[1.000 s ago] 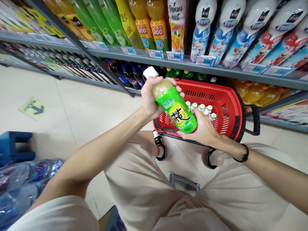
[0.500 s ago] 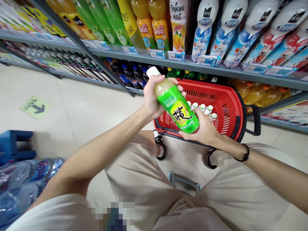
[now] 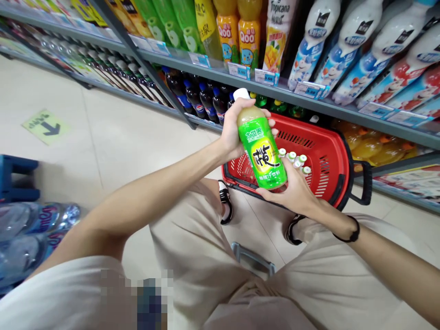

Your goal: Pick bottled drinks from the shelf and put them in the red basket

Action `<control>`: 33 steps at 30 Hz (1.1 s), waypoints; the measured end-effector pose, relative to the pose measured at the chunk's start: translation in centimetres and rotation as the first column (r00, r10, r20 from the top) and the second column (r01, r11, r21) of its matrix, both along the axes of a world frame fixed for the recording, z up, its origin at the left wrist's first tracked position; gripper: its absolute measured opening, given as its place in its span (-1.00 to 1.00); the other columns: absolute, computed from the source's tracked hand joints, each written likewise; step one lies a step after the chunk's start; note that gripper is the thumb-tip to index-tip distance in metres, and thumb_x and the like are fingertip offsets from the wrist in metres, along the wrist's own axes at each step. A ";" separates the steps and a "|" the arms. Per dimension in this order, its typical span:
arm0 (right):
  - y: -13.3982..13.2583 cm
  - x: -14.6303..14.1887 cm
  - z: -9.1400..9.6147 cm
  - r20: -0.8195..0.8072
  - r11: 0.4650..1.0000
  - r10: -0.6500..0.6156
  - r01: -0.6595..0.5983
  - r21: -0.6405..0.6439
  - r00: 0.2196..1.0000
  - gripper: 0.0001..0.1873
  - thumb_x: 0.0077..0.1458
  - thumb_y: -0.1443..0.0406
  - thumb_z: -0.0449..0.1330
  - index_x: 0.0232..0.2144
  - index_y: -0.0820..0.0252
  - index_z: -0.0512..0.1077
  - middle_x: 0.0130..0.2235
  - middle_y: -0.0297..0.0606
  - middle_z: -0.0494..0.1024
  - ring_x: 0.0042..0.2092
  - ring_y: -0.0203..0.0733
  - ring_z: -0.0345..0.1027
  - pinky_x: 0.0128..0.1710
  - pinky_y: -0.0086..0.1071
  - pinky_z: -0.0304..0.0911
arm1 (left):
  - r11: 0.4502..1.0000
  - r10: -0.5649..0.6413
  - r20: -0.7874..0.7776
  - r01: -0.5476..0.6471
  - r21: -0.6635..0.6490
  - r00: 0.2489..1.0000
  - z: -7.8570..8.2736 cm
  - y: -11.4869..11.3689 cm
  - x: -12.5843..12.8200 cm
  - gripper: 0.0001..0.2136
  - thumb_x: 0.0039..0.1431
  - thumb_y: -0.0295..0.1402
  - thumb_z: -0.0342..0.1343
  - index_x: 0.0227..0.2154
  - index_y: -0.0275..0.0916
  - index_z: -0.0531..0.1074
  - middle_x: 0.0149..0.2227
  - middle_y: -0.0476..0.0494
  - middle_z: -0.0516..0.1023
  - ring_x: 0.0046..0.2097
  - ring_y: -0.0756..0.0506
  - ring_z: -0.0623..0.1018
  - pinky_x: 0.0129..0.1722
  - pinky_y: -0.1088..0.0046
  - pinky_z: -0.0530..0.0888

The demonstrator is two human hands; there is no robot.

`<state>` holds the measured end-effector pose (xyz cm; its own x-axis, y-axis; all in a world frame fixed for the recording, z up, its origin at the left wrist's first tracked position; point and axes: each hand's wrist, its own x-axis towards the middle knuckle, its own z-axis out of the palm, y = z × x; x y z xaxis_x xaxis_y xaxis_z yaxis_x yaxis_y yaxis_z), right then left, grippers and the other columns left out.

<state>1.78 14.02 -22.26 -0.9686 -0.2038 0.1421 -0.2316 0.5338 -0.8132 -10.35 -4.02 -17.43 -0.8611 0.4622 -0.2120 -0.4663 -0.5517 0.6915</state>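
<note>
Both my hands hold one juice bottle [image 3: 263, 151] with a white cap, a bright green label and pale yellowish drink in it. Around its neck and upper part my left hand [image 3: 234, 126] is closed, with fingertips showing on the far side. My right hand [image 3: 297, 190] grips the base, thumb along the lower edge and its other fingers mostly hidden behind. The bottle leans slightly, cap up and to the left, above a red shopping basket [image 3: 311, 126]. Several small white-capped bottles [image 3: 298, 160] stand inside the basket.
A shelf [image 3: 220, 73] with tall drink bottles and price tags runs across the top; dark cola bottles [image 3: 199, 101] stand below it. At left are a blue stool [image 3: 17, 176] and packed water bottles [image 3: 37, 217]. A floor arrow sticker [image 3: 46, 127] lies left.
The bottle has turned more upright in my hands and shifted a little to the right. My left hand moved right with it. The view has shifted slightly.
</note>
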 end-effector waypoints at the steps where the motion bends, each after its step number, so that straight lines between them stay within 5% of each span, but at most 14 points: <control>1: -0.1 0.0 0.1 -0.003 1.000 -0.012 0.012 -0.008 1.000 -0.19 -0.07 -0.15 0.52 0.05 0.10 0.34 -0.11 -0.09 0.67 -0.14 0.18 0.60 -0.19 -0.05 0.51 | 1.000 -0.007 0.004 0.007 0.010 1.000 0.0 0.1 -0.2 -0.60 0.40 -0.01 0.08 -0.36 -0.26 0.51 -0.41 -0.20 0.65 -0.31 -0.17 0.73 -0.20 0.31 0.71; 17: 0.4 -0.4 -0.5 -0.006 0.997 -0.078 0.078 0.015 0.997 -0.25 -0.04 -0.08 0.52 0.05 0.12 0.35 -0.12 -0.10 0.68 -0.15 0.10 0.60 -0.15 -0.10 0.54 | 0.986 -0.016 -0.105 -0.002 -0.169 0.994 -0.8 1.8 -1.9 -0.50 0.28 0.17 0.22 -0.32 -0.26 0.53 -0.36 -0.19 0.66 -0.23 -0.23 0.74 -0.19 0.21 0.70; 24: 0.6 -0.4 0.0 0.066 1.000 -0.030 0.030 0.005 0.997 -0.30 0.03 -0.02 0.50 0.07 0.11 0.33 -0.20 -0.18 0.69 -0.26 0.04 0.60 -0.24 -0.13 0.54 | 0.977 -0.043 -0.120 0.016 -0.214 0.992 0.5 1.4 -1.6 -0.52 0.31 0.12 0.21 -0.27 -0.29 0.54 -0.34 -0.18 0.66 -0.19 -0.26 0.75 -0.15 0.18 0.70; 33: 0.6 -1.4 0.1 0.185 0.997 0.067 -0.071 0.013 0.980 -0.38 0.13 0.00 0.46 0.09 0.10 0.36 0.03 -0.08 0.66 0.01 0.15 0.61 -0.03 -0.03 0.54 | 0.984 0.038 -0.046 -0.045 -0.172 0.998 0.0 1.2 -1.0 -0.63 0.27 0.01 0.27 -0.29 -0.26 0.53 -0.37 -0.15 0.66 -0.30 -0.13 0.71 -0.15 0.32 0.68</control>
